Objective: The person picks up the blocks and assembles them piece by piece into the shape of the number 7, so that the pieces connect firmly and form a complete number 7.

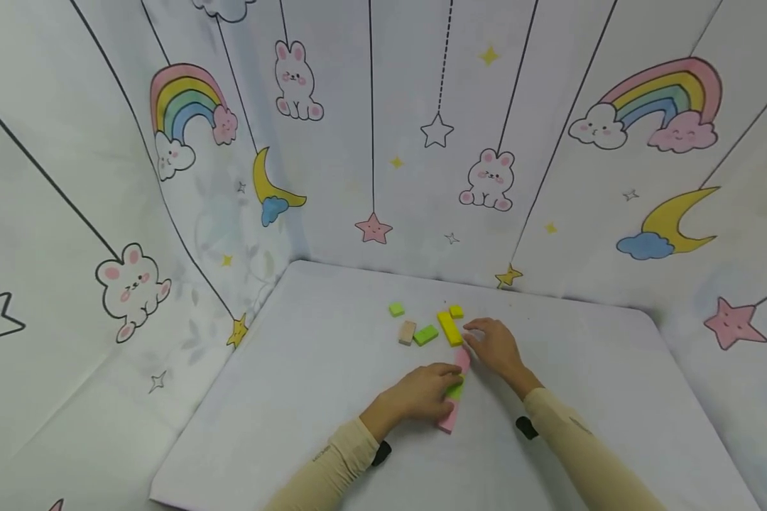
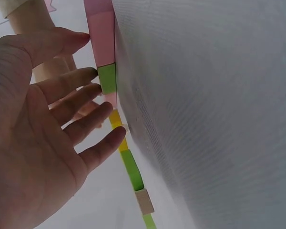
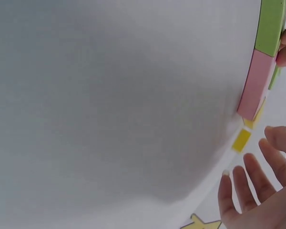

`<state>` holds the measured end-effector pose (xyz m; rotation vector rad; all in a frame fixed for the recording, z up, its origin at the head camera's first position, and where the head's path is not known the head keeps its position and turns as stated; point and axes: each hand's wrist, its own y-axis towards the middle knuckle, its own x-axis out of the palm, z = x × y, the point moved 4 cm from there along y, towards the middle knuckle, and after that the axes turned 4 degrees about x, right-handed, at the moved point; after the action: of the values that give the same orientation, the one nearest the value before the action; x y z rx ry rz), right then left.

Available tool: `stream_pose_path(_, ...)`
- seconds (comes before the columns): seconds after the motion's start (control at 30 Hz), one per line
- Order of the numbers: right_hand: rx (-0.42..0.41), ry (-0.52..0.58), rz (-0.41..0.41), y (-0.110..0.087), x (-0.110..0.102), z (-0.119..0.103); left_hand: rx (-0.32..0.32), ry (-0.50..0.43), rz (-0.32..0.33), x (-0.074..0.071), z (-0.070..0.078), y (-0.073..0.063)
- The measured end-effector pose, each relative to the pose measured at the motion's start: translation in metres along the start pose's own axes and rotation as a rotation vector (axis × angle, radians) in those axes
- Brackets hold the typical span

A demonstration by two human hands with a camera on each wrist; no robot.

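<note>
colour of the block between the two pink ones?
Green; the rectangular green block shows best in the left wrist view.

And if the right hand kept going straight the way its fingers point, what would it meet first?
Probably the long yellow block, just beyond the right hand in the head view, though depth is unclear and the small yellow block sits close by.

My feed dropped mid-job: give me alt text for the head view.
The left hand lies over a pink-green-pink row of blocks on a white table; the right hand is beside two yellow blocks. Two green blocks and a tan block lie farther left.
</note>
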<state>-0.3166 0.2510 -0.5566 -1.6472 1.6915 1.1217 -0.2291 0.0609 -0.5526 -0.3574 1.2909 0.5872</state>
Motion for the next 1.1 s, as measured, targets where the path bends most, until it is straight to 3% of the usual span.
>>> stream_pose_path(0.17,-0.029,0.002,-0.005,0.013,0.005,-0.005,0.006,0.041,0.009,0.004,-0.002,0.001)
stream_pose_path(0.4,-0.048,0.036,-0.117,0.023,0.016,-0.010,0.002,0.054,0.017,0.003,-0.002,0.001)
stream_pose_path(0.8,-0.171,-0.082,-0.179,0.031,0.028,-0.012,-0.005,0.053,0.003,0.000,-0.001,0.002)
stream_pose_path(1.1,-0.146,-0.111,-0.231,0.034,0.029,-0.009,-0.027,0.030,-0.015,0.001,-0.002,0.004)
